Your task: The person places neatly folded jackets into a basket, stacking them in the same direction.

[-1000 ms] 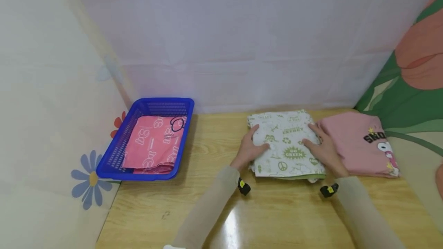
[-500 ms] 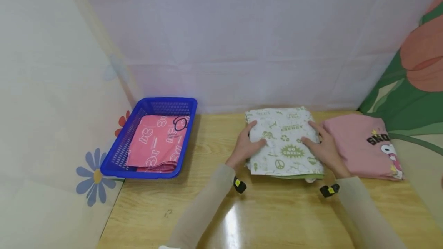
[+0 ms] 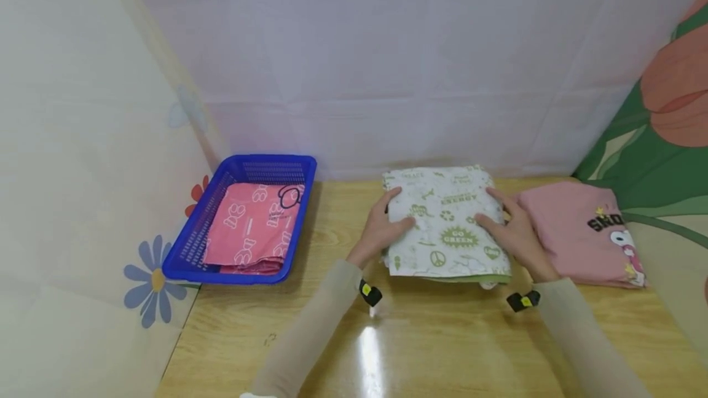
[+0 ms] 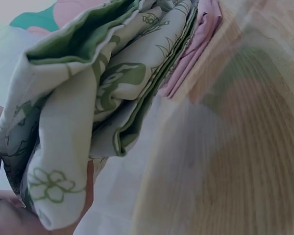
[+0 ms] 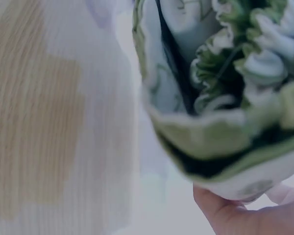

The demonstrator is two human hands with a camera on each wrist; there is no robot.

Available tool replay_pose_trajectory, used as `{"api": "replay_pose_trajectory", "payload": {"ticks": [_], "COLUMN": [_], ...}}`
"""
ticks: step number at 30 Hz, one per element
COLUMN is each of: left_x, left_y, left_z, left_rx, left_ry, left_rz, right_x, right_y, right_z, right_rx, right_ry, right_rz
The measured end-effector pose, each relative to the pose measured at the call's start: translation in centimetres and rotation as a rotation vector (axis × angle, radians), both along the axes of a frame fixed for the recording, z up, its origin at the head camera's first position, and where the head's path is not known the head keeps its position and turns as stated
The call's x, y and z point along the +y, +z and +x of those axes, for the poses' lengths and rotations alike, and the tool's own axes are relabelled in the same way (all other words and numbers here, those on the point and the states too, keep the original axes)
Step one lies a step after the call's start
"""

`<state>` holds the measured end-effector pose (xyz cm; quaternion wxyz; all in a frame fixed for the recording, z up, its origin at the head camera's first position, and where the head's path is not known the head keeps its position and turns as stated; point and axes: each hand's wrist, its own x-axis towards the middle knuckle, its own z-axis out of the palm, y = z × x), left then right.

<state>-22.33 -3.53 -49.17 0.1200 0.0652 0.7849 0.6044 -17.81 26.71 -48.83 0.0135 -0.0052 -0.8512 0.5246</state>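
Observation:
Both hands hold a folded white cloth with green print (image 3: 442, 232), a thick bundle of several layers. My left hand (image 3: 381, 232) grips its left side, thumb on the top face. On the opposite side my right hand (image 3: 514, 235) grips it the same way, the other fingers partly hidden at the edge. From the left wrist view, the green-lined folds of the printed cloth (image 4: 63, 132) hang over the wooden table. Gathered, ruffled edges show inside the bundle in the right wrist view, where the hand (image 5: 255, 215) supports it from below.
Left of the hands, a blue plastic basket (image 3: 301, 226) holds a folded pink printed cloth (image 3: 249, 226). A folded pink garment (image 3: 575, 232) with a cartoon dog lies to the right on the wooden table (image 3: 442, 343). A pale sheet (image 3: 354, 66) hangs along the back.
Both hands have moved the printed cloth a little left and slightly toward the back, away from the pink garment. The grip looks the same. The head view has shifted slightly.

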Motion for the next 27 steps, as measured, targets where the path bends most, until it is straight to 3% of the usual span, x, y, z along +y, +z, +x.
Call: {"api": "replay_pose_trajectory", "payload": {"ticks": [12, 17, 27], "left_x": [-2.7, -4.4, -7.0], "left_y": [1.9, 3.1, 5.5], "left_z": [-0.2, -0.1, 0.2], "left_rx": [0.031, 0.026, 0.087], "left_ry": [0.012, 0.031, 0.031], "left_rz": [-0.016, -0.020, -0.060], "right_x": [-1.7, -3.3, -6.2], "right_y": [1.9, 2.6, 3.8], "right_z": [-0.1, -0.7, -1.8], "right_rx": [-0.033, 0.006, 0.089], "right_ry": [0.042, 0.069, 0.074], "right_rz": [-0.015, -0.059, -0.059]}}
